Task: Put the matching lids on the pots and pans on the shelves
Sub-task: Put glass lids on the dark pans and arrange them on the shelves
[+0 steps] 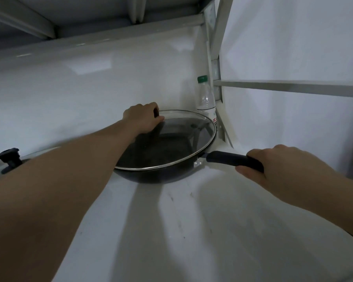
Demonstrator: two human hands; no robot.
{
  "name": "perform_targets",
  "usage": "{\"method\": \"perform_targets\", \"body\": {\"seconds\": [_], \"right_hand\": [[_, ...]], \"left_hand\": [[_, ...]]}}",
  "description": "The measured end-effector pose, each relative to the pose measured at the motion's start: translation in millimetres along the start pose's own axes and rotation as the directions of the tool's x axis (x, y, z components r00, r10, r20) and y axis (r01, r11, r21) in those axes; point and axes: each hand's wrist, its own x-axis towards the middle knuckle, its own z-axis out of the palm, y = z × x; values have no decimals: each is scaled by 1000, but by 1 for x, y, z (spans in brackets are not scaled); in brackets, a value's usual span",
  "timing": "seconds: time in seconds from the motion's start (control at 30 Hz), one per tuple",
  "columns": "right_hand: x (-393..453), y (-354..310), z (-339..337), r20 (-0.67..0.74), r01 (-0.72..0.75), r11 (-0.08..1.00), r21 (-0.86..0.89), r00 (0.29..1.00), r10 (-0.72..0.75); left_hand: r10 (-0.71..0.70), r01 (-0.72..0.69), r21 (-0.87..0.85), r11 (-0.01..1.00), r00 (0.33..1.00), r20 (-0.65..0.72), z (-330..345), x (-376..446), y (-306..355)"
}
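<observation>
Second lid (7, 157) sits far left of your left hand (142, 117), which grips the glass lid (171, 139) tilted on the pan (157, 174). Bottle (206, 96) stands just behind; your right hand (277, 165) grips the pan handle (228, 157).

pan (151, 176): black body, black handle
lid (171, 139): clear glass, silver rim
bottle (206, 98): clear, green cap, white label with red print
shelf (192, 231): white
second lid's knob (6, 157): black

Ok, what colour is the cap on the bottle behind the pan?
Green, on the bottle cap, seen in the head view.
</observation>
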Motion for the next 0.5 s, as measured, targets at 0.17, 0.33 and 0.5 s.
{"method": "perform_targets", "body": {"seconds": [0.17,0.33,0.5], "right_hand": [[0,0,0,-8,-5,1000,5,1000,6],[-1,1,1,-7,-7,1000,4,1000,7],[-1,0,-1,-4,-8,1000,8,1000,8]], "left_hand": [[-22,23,-11,1000,999,26,14,-2,-6],[-17,18,-37,999,1000,23,20,0,-6],[-24,24,-46,999,1000,0,24,5,-5]]}}
